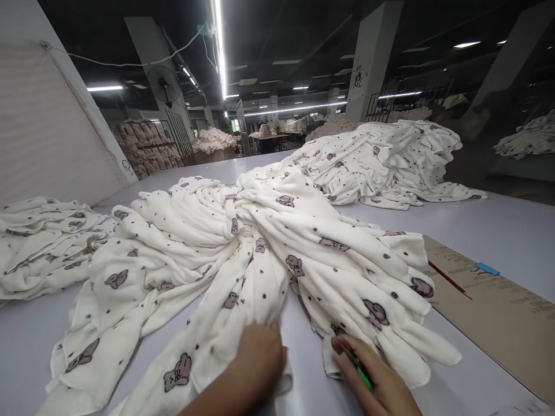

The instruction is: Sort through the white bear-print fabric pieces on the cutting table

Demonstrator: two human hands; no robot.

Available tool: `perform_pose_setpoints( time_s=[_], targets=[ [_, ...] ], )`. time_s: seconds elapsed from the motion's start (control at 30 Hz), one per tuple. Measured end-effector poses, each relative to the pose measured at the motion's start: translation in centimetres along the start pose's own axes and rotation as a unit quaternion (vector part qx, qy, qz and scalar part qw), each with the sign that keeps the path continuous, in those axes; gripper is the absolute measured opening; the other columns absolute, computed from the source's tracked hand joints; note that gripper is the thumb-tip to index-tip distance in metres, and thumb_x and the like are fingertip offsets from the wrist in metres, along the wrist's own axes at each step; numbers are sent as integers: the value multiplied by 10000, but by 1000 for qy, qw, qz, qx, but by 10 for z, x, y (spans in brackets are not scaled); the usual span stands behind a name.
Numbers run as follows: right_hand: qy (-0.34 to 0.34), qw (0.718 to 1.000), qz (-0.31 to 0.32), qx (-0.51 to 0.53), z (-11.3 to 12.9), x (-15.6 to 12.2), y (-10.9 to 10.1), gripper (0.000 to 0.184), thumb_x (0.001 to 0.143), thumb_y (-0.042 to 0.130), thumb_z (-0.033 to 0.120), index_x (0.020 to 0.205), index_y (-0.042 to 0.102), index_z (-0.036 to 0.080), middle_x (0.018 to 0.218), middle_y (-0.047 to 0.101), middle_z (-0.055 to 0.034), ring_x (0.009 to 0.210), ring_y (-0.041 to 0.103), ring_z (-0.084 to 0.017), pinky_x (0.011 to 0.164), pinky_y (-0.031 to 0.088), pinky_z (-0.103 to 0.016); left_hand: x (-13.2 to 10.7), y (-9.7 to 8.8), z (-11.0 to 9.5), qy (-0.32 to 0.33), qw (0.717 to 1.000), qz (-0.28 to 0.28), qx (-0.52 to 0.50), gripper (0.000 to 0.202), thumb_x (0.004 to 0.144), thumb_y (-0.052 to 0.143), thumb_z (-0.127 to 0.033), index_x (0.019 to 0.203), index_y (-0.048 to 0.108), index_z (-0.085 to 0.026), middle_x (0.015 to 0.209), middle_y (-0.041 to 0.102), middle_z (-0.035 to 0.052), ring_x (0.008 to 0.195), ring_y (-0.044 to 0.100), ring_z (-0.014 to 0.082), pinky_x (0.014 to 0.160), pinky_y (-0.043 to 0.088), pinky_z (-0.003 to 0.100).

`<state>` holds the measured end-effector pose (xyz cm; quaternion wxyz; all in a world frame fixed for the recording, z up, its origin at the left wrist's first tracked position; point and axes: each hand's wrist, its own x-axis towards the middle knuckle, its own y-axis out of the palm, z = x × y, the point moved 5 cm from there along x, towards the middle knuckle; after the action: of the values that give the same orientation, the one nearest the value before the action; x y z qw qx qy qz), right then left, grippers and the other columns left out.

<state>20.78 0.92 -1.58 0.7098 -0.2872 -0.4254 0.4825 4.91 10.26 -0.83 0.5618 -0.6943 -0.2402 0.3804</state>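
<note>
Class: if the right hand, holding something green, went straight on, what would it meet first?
The right hand points up and left, so probably the edge of the white bear-print fabric; they look almost touching, though depth is unclear.

The bare left hand (256,359) reaches forward, palm down, its fingers hidden from view. The bare right hand (373,377) stays near it, fingers curled into a tight pinch.

This site is an industrial garment workshop, of factory scale. A long white cutting table (485,242) carries heaped printed fabric (260,260) and a marked cardboard sheet (489,306). Further fabric stacks (147,147) stand across the open hall among concrete pillars (370,60), under ceiling strip lights (220,46), with a pillar-mounted fan (165,86).
</note>
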Motion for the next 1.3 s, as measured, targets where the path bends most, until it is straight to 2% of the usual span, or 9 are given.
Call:
perform_pose_setpoints(
  time_s=[0.17, 0.27, 0.33, 0.5, 0.77, 0.93, 1.07, 1.2, 1.3],
  targets=[
    [3, 991, 8, -133, -24, 7, 8, 374, 824, 430, 237, 1159, 584, 177, 1113, 668, -119, 693, 698, -307, 528, 549, -426, 7, -8, 18, -24, 998, 13, 50, 206, 846, 550, -200, 730, 668, -77, 766, 691, 142, 763, 669, 265, 665, 505, 390],
    [17, 986, -12, -168, -32, 16, -12, 297, 827, 415, 248, 1063, 591, 213, 1055, 682, -99, 925, 656, -335, 690, 533, -440, 38, -4, -12, 18, 999, -13, 24, 130, 848, 598, -227, 892, 644, -114, 880, 671, 54, 820, 640, 185, 744, 516, 363],
    [48, 982, -27, -180, -35, 21, -29, 259, 867, 374, 308, 1046, 545, 233, 1008, 688, -87, 838, 683, -304, 588, 536, -378, 64, -5, -28, 32, 997, -68, -2, 231, 874, 565, -216, 1088, 581, -129, 1099, 613, 78, 1007, 585, 217, 871, 473, 426],
    [118, 977, -28, -175, -46, 26, -48, 271, 870, 368, 414, 1037, 512, 256, 877, 721, -32, 560, 682, -245, 442, 501, -321, 107, -13, -13, 24, 983, -155, -95, 341, 895, 531, -221, 1228, 491, -156, 1334, 446, 107, 1230, 415, 286, 1001, 347, 532],
    [187, 976, -57, -97, -64, 30, -55, 432, 811, 336, 517, 1072, 542, 242, 1046, 693, -70, 725, 696, -257, 552, 515, -319, 45, 15, -12, 130, 950, 95, -269, 105, 810, 641, -217, 783, 656, -117, 709, 668, -25, 638, 637, 127, 567, 523, 226],
    [207, 974, -52, -70, -58, 30, -52, 419, 794, 329, 529, 1033, 534, 252, 1022, 685, -61, 713, 671, -250, 566, 494, -321, 52, 8, 9, 28, 963, -54, -261, 298, 881, 494, -154, 1175, 543, -162, 1242, 549, 65, 1136, 508, 224, 958, 416, 384],
    [211, 975, -42, -62, -54, 28, -49, 437, 781, 314, 534, 1017, 542, 245, 978, 694, -66, 672, 664, -244, 559, 492, -322, 84, -2, 26, -51, 970, -142, -189, 380, 882, 544, -260, 1243, 475, -164, 1365, 409, 112, 1264, 363, 299, 1029, 287, 545],
    [213, 974, -44, -57, -53, 28, -50, 479, 782, 294, 535, 1054, 544, 230, 1008, 682, -81, 624, 650, -221, 573, 487, -325, 89, -17, 24, -38, 983, -97, -149, 245, 897, 526, -309, 1068, 577, -142, 1145, 574, 87, 1050, 548, 230, 913, 428, 459],
    [218, 973, -48, -57, -58, 28, -50, 469, 793, 296, 532, 1071, 529, 235, 976, 682, -74, 588, 637, -210, 571, 485, -324, 61, -29, 20, 31, 989, -6, -142, 204, 820, 614, -324, 836, 631, -122, 837, 641, 30, 796, 608, 179, 737, 487, 344]
  ],
)
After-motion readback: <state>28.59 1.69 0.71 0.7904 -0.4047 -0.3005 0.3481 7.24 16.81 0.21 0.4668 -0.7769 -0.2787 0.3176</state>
